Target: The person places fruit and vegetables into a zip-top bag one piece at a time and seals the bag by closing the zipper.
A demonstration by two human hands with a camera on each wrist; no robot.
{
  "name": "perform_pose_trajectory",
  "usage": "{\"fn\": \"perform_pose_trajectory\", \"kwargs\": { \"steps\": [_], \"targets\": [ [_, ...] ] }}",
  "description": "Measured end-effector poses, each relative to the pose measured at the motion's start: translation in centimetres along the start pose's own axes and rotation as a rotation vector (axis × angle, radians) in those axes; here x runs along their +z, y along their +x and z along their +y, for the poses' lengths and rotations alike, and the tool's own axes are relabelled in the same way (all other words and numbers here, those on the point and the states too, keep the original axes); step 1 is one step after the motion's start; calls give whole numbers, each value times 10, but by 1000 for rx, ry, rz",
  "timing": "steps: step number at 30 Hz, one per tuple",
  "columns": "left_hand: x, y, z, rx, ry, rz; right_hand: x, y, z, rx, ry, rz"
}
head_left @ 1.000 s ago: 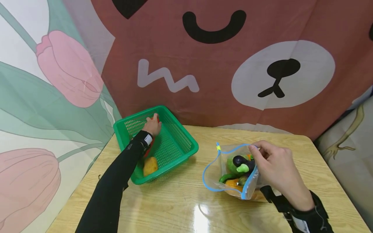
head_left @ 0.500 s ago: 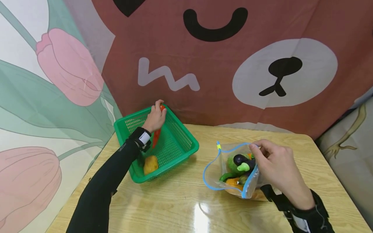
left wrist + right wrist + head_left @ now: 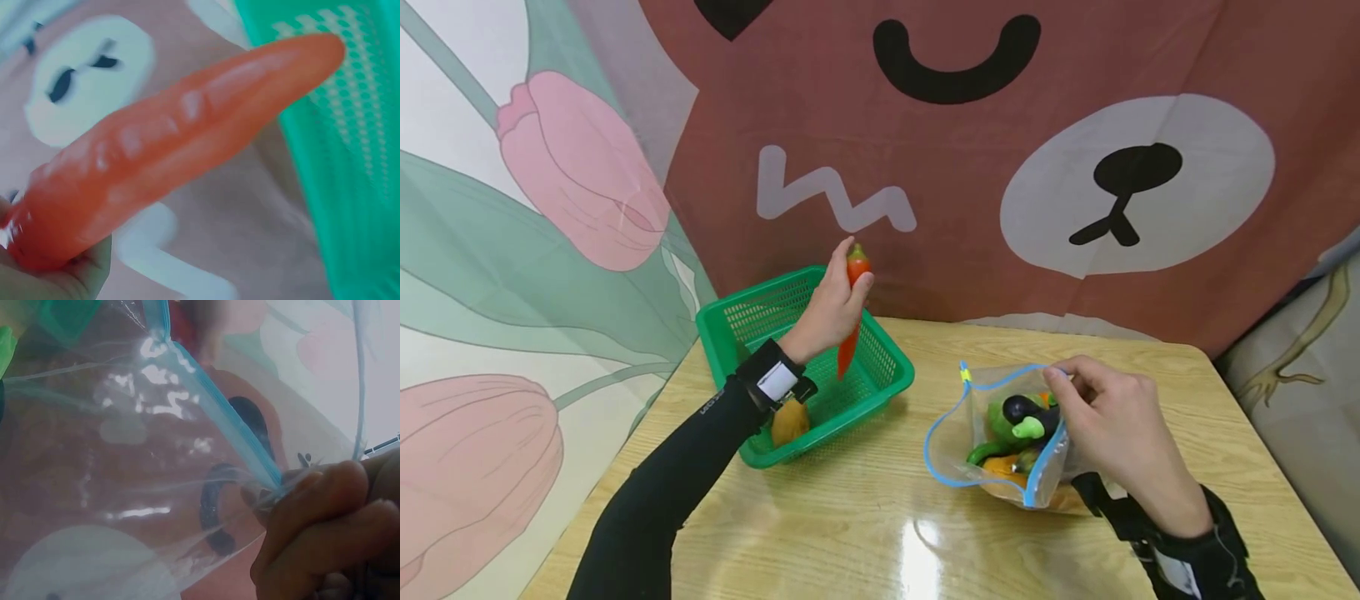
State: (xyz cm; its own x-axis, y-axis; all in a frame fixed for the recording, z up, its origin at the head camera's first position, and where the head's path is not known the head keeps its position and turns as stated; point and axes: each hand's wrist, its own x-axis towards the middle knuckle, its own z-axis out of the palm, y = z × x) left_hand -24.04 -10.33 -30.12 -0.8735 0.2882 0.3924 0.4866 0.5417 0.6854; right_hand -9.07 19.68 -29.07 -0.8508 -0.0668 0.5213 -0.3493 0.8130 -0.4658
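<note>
My left hand [image 3: 835, 304] grips a red chili pepper [image 3: 847, 354] near its green stem end, above the right part of a green plastic basket [image 3: 891, 379]. The pepper's tapered tip points down in the head view; in the left wrist view the pepper [image 3: 169, 147] looks glossy and wrinkled. My right hand [image 3: 1108, 433] pinches the upper edge of a clear zip bag [image 3: 951, 442] with a blue seal, its mouth spread. Inside the bag lie a dark eggplant [image 3: 1019, 408], a green pepper [image 3: 985, 452], an orange vegetable [image 3: 1002, 468] and a round green one, partly covered.
A yellow-brown potato-like lump [image 3: 790, 423] lies in the basket's near corner, partly behind my left wrist. Both containers stand on a light wooden table [image 3: 820, 533]. A printed cloth [image 3: 940, 183] with a bear's face hangs right behind the table's far edge.
My left hand has picked the red chili pepper up from inside the basket, raising it and carrying it rightward. My right hand and the bag have stayed nearly still.
</note>
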Motion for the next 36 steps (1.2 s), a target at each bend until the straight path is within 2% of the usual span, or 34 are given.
{"fn": "perform_pose_trajectory", "kwargs": {
  "steps": [4,9,13,17,19,27,31,36],
  "targets": [
    [7,-12,32,125,-56,22,1,0,0,4,6,1],
    [12,-31,70,326,-108,43,1,1,0,-6,10,18],
    [15,-45,95,478,-219,68,2,1,0,-9,2,19],
    [20,-54,113,594,-331,61,1,0,-1,1,5,10],
    [24,-57,119,627,-373,39,0,0,-1,6,8,4],
    [41,-67,130,643,-523,-34,-2,-1,-2,14,1,-10],
    [52,-68,128,690,-508,-58,-2,0,-2,12,0,-4],
    [68,-72,119,720,-466,-42,-3,-1,-1,7,-3,-1]
  ]
}}
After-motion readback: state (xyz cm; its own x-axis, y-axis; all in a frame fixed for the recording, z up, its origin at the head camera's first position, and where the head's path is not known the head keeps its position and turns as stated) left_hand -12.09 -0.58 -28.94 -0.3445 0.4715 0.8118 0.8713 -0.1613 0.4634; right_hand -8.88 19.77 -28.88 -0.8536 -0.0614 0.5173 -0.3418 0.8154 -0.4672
